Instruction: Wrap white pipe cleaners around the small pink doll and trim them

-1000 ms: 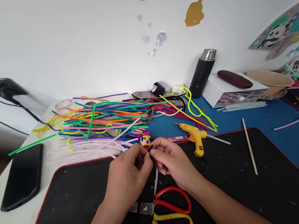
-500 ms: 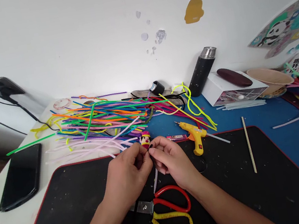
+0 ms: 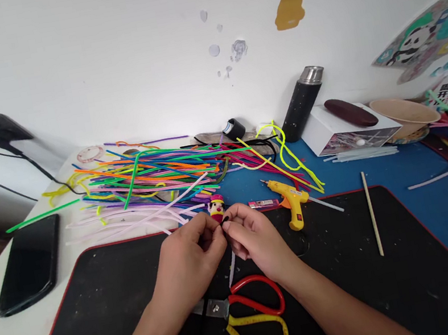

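Left hand: the left hand [image 3: 190, 257] sits over the black mat [image 3: 101, 304], fingers curled in and pinched on the near end of a white pipe cleaner [image 3: 231, 263], fingertips meeting those of the other hand.
Right hand: the right hand [image 3: 256, 237] mirrors it, thumb and forefinger closed on the same spot; something small and dark shows at the pinch, too small to tell what.
Pipe cleaner: its free end hangs down from between the two hands toward the scissors; the held part is hidden by the fingers.
Figurine: a small figurine [image 3: 216, 207] with a pink hat and yellow face stands just beyond the fingertips, at the far edge of the mat.
Scissors: scissors [image 3: 250, 313] with one red and one yellow handle lie on the mat just below the hands, blades partly under the left wrist.
Pile: a pile of coloured pipe cleaners [image 3: 148, 181] is spread across the table behind the hands.
Glue gun: a yellow glue gun [image 3: 292, 204] lies to the right of the hands, on the mat's edge.
Stick: a thin wooden stick [image 3: 371, 213] lies further right.
Phone: a black phone [image 3: 27, 265] rests far left.
Flask: a dark flask [image 3: 302, 104] stands by the wall.
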`<action>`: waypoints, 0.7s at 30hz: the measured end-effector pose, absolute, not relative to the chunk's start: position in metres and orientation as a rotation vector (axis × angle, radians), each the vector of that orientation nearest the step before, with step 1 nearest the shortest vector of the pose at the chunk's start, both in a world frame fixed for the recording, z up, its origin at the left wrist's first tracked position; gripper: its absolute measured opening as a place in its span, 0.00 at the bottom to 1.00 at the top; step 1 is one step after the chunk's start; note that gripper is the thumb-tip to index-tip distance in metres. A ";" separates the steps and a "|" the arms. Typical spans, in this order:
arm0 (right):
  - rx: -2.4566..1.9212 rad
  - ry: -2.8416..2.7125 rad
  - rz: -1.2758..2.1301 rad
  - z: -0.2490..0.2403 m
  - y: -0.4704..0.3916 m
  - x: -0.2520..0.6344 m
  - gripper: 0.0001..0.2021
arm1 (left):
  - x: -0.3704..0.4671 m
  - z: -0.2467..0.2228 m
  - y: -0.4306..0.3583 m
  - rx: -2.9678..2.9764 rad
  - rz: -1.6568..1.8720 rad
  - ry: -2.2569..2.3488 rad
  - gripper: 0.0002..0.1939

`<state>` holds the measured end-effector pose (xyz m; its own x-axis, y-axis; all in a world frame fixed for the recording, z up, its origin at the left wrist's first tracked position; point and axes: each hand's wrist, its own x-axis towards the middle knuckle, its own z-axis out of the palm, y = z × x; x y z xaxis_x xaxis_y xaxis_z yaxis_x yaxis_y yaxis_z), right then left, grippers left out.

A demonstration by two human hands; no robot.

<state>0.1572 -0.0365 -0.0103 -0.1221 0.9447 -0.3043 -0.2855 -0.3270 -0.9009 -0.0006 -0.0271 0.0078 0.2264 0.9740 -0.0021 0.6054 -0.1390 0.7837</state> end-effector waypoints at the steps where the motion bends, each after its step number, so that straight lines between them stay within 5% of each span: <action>1: -1.166 -0.861 1.631 -0.010 -0.036 0.157 0.11 | -0.001 0.009 -0.027 1.792 0.693 1.443 0.12; 21: -1.117 -0.905 1.607 -0.005 -0.039 0.158 0.12 | -0.006 0.012 -0.020 1.428 0.691 1.261 0.13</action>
